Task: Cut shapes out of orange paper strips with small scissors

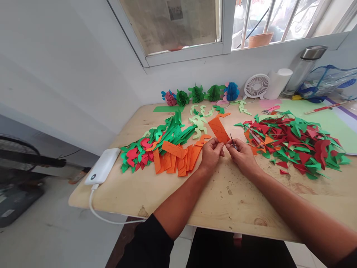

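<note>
Pinched between the fingers of my left hand [212,153] is an orange paper piece [219,129] with curved lines drawn on it. My right hand [242,154] is closed on a small pair of scissors [233,143], whose dark tip points up beside the paper's right edge. Both hands are close together over the table, and the scissors' handles are mostly covered by my fingers. Left of my left hand lie several orange paper rectangles [173,160]. Behind them is a heap of green paper cut-outs [174,128], with red cut-outs [139,153] at its left end.
A large pile of red and green paper scraps [295,143] covers the table's right side. Honeycomb paper turtles [197,93], a small white fan [257,86] and a glass bottle [302,70] line the wall. At the left edge lies a white power bank [102,166] with a cable.
</note>
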`<state>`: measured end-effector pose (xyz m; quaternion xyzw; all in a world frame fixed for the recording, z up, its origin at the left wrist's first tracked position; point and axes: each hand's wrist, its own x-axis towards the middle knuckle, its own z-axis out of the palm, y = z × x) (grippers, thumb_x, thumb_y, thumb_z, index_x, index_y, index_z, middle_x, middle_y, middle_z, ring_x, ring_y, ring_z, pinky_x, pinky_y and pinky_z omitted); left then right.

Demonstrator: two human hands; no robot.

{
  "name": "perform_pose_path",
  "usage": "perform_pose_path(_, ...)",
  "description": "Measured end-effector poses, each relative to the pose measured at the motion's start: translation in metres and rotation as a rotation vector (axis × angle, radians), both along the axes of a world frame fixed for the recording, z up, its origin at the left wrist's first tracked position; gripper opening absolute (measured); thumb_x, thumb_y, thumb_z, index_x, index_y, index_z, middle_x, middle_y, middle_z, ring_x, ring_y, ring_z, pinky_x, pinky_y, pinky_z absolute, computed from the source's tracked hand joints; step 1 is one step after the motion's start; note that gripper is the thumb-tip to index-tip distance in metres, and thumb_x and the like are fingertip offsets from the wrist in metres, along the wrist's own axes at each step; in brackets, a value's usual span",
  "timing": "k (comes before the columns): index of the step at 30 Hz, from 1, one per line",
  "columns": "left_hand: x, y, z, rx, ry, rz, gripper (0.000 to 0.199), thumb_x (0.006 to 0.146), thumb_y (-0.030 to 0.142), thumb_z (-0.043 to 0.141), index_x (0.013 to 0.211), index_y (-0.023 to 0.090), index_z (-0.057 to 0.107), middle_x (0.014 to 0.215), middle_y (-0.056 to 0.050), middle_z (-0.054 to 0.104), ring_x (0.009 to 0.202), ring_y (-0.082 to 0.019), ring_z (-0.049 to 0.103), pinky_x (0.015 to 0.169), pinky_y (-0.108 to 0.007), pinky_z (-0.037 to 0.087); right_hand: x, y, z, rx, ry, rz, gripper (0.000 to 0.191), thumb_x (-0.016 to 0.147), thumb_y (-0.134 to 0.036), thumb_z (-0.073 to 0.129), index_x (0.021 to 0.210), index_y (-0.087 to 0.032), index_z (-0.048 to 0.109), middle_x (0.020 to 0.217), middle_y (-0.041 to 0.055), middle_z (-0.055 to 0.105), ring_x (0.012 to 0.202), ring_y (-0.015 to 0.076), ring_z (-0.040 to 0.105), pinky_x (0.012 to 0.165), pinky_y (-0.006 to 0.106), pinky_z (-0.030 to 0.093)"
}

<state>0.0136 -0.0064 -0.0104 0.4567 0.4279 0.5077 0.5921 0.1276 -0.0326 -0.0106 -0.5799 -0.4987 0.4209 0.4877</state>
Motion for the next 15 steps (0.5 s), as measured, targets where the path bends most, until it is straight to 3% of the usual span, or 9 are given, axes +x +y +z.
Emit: perform_pose_path(15,-0.0001,0.001,-0.0012,0.01,0.008,-0.001,0.022,0.07,0.033,0.065,0.061,0.018,0.051,0.047,0.005,0.048,0.044,-0.007,0.044,0.051,-0.021,0.038,0.0004,0.001,-0.0026,-0.002,0.005,-0.016,0.032,0.076,-0.05,0.058,0.083,-0.019,0.056,0.048,-0.0082,0.035,0.04,0.0082,0.029,0.038,0.023,0.02)
